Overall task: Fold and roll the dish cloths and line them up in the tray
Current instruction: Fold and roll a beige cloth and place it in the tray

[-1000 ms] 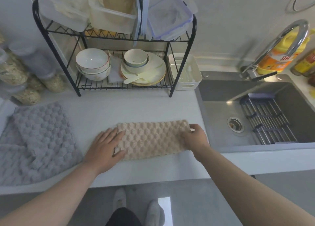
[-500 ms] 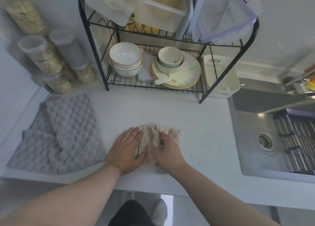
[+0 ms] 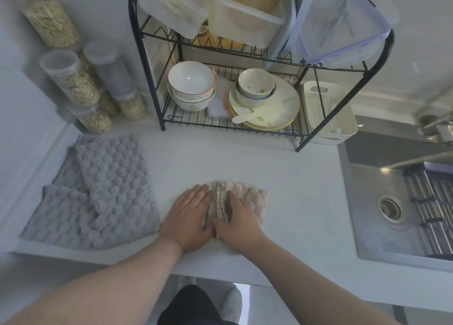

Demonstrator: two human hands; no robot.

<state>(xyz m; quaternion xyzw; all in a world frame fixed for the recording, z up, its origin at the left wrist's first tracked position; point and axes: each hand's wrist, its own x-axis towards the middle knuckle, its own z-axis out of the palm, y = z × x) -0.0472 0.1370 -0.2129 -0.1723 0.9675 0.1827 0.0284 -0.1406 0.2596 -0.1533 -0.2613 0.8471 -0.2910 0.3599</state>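
The bench runs from the sink on the right to a row of jars on the left, with a wire rack of bowls and plates at the back. Beside the rack's right leg stands a white tray; no cloth shows in it, though its inside is partly hidden.

On the left of the bench lie the grey cloths, spread flat and overlapping, neither folded nor rolled.

Near the front edge, in the middle, sits the beige cloth, doubled into a small thick pad with its layered edges showing at its left side. The left hand lies flat, fingers straight and together, against the pad's left edge. The right hand presses on top, fingers curled down over the layered edges, pinning them rather than lifting.

By my reading the task is at an early stage: one cloth is folded but not yet a finished roll, the grey ones wait untouched, and nothing is lined up in the tray, which stands well apart from the hands.
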